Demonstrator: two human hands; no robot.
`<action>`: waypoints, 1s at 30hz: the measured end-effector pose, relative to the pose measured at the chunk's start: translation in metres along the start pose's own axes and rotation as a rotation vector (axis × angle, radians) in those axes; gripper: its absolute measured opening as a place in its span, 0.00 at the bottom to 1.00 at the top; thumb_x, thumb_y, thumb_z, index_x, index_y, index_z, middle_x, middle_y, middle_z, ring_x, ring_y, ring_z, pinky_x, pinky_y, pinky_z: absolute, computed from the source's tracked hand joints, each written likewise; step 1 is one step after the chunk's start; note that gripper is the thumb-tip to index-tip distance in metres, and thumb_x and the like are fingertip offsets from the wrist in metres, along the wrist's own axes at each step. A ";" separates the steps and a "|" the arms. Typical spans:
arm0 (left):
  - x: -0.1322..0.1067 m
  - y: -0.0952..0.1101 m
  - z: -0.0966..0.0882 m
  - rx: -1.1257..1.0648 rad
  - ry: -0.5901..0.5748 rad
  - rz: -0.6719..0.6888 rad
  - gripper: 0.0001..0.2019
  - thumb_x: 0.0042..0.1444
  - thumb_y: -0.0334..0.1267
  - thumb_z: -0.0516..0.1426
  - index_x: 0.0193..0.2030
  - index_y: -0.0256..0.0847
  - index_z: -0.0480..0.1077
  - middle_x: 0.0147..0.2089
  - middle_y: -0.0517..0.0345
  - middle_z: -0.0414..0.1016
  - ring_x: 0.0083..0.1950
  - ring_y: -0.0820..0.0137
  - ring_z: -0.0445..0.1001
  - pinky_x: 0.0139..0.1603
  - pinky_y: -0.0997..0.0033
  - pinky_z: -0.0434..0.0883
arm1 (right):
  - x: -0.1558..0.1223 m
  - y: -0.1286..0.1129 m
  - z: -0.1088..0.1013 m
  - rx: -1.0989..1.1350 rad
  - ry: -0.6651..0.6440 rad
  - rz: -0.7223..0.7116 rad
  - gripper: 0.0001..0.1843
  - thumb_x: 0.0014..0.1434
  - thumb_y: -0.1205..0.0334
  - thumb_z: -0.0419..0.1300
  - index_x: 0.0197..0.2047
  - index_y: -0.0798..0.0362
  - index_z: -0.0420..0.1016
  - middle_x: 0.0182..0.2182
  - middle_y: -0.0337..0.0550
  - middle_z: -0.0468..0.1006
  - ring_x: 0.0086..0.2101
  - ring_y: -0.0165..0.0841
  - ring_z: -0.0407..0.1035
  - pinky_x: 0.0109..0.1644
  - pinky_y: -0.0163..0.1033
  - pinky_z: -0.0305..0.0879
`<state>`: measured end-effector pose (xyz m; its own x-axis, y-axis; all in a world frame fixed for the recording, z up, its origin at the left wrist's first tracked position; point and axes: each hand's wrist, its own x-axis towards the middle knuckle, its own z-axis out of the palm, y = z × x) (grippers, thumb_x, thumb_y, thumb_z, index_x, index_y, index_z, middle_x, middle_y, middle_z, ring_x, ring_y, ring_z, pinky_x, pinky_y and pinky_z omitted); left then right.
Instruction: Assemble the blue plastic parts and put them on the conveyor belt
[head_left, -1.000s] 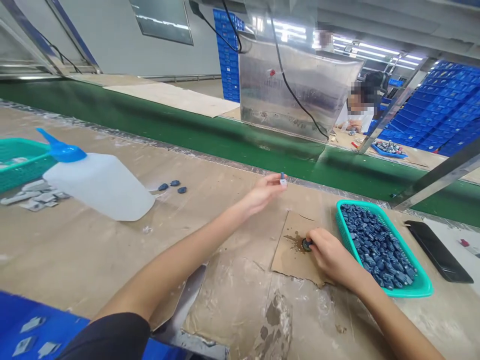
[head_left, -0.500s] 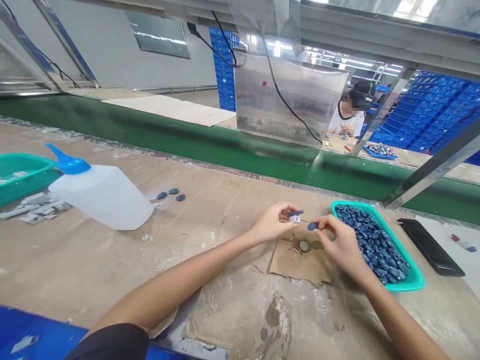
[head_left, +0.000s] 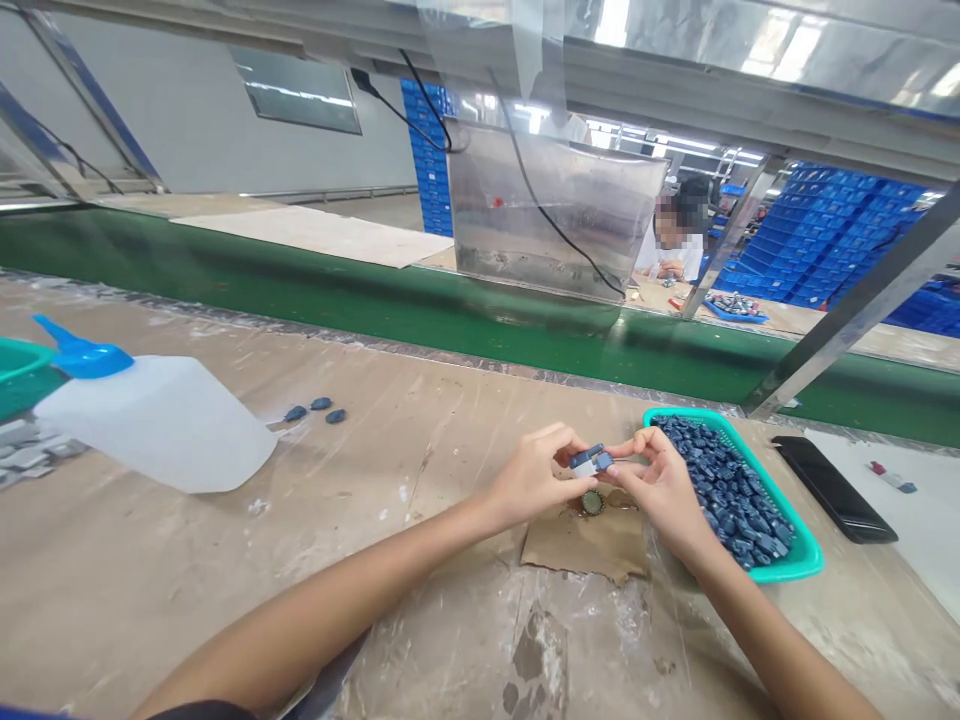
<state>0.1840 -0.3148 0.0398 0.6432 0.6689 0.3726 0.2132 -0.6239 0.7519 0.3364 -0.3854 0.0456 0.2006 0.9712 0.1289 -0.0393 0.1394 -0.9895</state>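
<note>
My left hand (head_left: pixel 534 468) is closed on a small white block with a dark blue part on top (head_left: pixel 582 467). My right hand (head_left: pixel 664 485) pinches a small dark blue plastic piece (head_left: pixel 603 461) and has it against the right end of the block; whether the two are joined I cannot tell. A thin stick-like line shows by the right fingers, too fine to name. Just below the hands a bottle cap (head_left: pixel 592 502) lies on a torn, wet-stained piece of cardboard (head_left: pixel 585 550).
A green basket (head_left: pixel 808 568) full of dark blue pieces stands right, beside a black phone (head_left: pixel 836 490). At left lie a white bottle with a blue spout (head_left: pixel 169 420) and several grey-white pieces (head_left: pixel 34 455). Behind runs a green belt (head_left: pixel 337 305); a person (head_left: pixel 675 240) sits beyond.
My hands have come together, bringing the right hand's blue piece up to the white block, where a gap showed before. The whole view has shifted slightly.
</note>
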 end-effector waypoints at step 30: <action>-0.011 0.021 -0.006 0.059 0.123 0.484 0.11 0.49 0.29 0.56 0.40 0.43 0.68 0.28 0.61 0.71 0.29 0.75 0.70 0.30 0.78 0.68 | -0.015 -0.008 -0.002 0.115 -0.422 0.109 0.34 0.49 0.48 0.61 0.54 0.47 0.49 0.33 0.41 0.75 0.33 0.33 0.70 0.42 0.42 0.63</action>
<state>0.1770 -0.3330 0.0549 0.5876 0.3378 0.7352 -0.0442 -0.8939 0.4461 0.3356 -0.4020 0.0516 -0.2265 0.9719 0.0634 -0.1511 0.0292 -0.9881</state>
